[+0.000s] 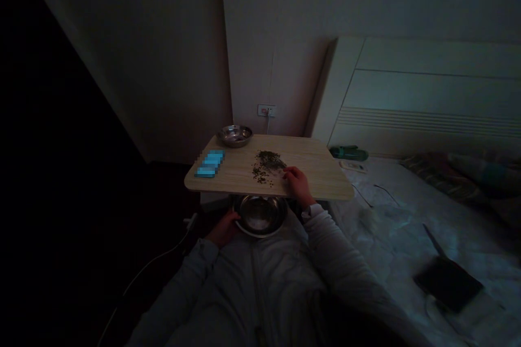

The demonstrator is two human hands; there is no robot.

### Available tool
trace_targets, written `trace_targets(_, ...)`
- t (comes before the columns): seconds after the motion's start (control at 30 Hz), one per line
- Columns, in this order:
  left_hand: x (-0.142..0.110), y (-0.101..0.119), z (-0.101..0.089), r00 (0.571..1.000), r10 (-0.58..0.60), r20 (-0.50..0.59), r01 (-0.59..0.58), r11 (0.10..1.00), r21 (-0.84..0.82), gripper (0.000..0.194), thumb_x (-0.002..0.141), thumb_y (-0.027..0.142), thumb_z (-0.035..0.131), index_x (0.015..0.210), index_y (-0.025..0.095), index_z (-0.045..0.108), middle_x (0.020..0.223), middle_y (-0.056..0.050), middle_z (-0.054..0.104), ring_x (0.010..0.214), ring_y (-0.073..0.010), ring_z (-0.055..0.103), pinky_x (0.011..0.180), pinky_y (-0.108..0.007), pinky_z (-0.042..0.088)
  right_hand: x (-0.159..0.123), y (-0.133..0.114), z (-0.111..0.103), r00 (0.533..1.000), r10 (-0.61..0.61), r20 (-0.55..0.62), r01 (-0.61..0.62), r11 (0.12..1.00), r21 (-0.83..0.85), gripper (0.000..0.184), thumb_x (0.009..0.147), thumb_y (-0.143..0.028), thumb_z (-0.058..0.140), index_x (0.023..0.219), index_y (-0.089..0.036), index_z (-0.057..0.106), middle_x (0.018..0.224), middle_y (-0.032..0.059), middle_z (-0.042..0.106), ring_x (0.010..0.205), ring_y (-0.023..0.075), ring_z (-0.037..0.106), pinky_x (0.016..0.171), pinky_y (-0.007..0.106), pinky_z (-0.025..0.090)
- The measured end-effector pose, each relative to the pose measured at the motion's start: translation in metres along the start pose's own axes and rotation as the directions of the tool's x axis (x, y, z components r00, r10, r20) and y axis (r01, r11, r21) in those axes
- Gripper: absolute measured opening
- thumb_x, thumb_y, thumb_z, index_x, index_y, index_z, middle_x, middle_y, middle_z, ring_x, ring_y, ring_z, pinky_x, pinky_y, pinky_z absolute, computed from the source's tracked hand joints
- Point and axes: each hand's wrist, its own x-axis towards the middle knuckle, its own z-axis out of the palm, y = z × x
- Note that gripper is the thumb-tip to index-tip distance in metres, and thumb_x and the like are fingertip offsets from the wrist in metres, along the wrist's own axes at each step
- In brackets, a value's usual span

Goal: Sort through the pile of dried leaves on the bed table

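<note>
My left hand (226, 227) grips the left rim of a metal bowl (260, 232), which sits at my lap just below the near edge of the table. Over the tabletop, my right hand (297, 181) has its fingers bent and drawn together at the right edge of a scatter of small dark greenish beans (268, 158). Whatever the fingertips pinch is too small to make out. The beans form a denser heap at the back and lie loose toward the front. The inside of the lap bowl is too dim to read.
On the small wooden table (317, 152), a second metal bowl (235, 137) stands at the back left corner and a phone with a lit, blurred screen (210, 164) lies in front of it. A bed (391, 249) with a green bottle (349, 153) adjoins on the right. A white cable (150, 261) trails at left.
</note>
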Motion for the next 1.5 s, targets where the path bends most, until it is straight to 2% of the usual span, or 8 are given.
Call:
trace_targets(0.4,0.0054,-0.0031,-0.0039,1.000,0.018,0.003,-0.018,1.000,-0.010,0.028,0.061,0.004,0.064,0.086,0.017,0.068,0.085,-0.004,0.075,0.088,-0.0238,0.069,0.071,-0.030,0.053,-0.0028,-0.0039,-0.0009,1.000,-0.001,0.001,0.001,1.000,0.005,0.023,0.064,-0.030,0.049,0.078,-0.021,0.065,0.065,-0.0005,0.065,0.071,0.0189,0.057,0.073,0.031,0.044)
trace_targets(0.53,0.0054,-0.0031,-0.0029,1.000,0.022,0.008,-0.022,0.999,-0.028,0.030,0.061,0.004,0.063,0.088,0.017,0.068,0.087,-0.005,0.075,0.093,-0.0257,0.070,0.076,-0.033,0.055,-0.0024,-0.0025,-0.0009,1.000,0.001,0.002,-0.001,1.000,0.001,0.023,0.065,-0.031,0.049,0.078,-0.021,0.065,0.066,-0.0005,0.065,0.069,0.0187,0.056,0.071,0.031,0.044)
trace_targets(0.73,0.0027,-0.0015,0.0000,1.000,0.003,-0.009,-0.003,1.000,0.002,0.027,0.063,0.006,0.062,0.087,0.017,0.067,0.087,-0.004,0.076,0.091,-0.0248,0.071,0.073,-0.032,0.056,-0.0008,0.0021,-0.0011,0.999,-0.050,0.002,0.050,0.999,-0.001,0.021,0.065,-0.033,0.050,0.076,-0.022,0.064,0.067,0.0003,0.066,0.072,0.0194,0.057,0.071,0.031,0.044)
trace_targets(0.87,0.0026,-0.0014,0.0012,1.000,0.019,-0.008,-0.019,1.000,-0.017,0.031,0.063,0.004,0.061,0.091,0.017,0.067,0.090,-0.004,0.077,0.091,-0.0239,0.071,0.073,-0.032,0.056,-0.0010,0.0008,-0.0009,0.999,-0.032,-0.001,0.032,0.999,-0.011,0.022,0.065,-0.033,0.049,0.077,-0.022,0.064,0.068,0.0003,0.066,0.074,0.0202,0.058,0.074,0.032,0.045)
trace_targets(1.1,0.0030,-0.0016,0.0004,0.999,0.005,-0.037,-0.004,1.000,0.009,0.023,0.065,0.004,0.060,0.083,0.018,0.064,0.078,-0.001,0.073,0.076,-0.0193,0.069,0.064,-0.028,0.054,-0.0023,-0.0019,-0.0011,1.000,-0.023,0.003,0.023,1.000,-0.008,0.022,0.065,-0.033,0.049,0.077,-0.022,0.063,0.066,0.0001,0.065,0.071,0.0198,0.058,0.074,0.032,0.046)
trace_targets(1.33,0.0029,-0.0015,0.0005,1.000,0.007,-0.001,-0.007,1.000,-0.028,0.027,0.063,0.005,0.062,0.087,0.017,0.065,0.089,-0.005,0.076,0.093,-0.0250,0.071,0.075,-0.033,0.056,-0.0033,-0.0035,-0.0013,1.000,-0.001,-0.001,0.001,1.000,0.000,0.019,0.066,-0.030,0.050,0.076,-0.022,0.063,0.065,-0.0006,0.065,0.072,0.0197,0.058,0.075,0.032,0.047)
trace_targets(1.5,0.0012,0.0004,0.0021,1.000,0.004,-0.002,-0.004,1.000,-0.011,0.026,0.063,0.005,0.063,0.085,0.018,0.065,0.086,-0.005,0.076,0.091,-0.0255,0.071,0.073,-0.033,0.056,-0.0044,-0.0058,-0.0015,1.000,0.007,0.003,-0.007,1.000,0.002,0.020,0.065,-0.030,0.051,0.077,-0.021,0.064,0.067,0.0002,0.066,0.073,0.0197,0.059,0.075,0.032,0.046)
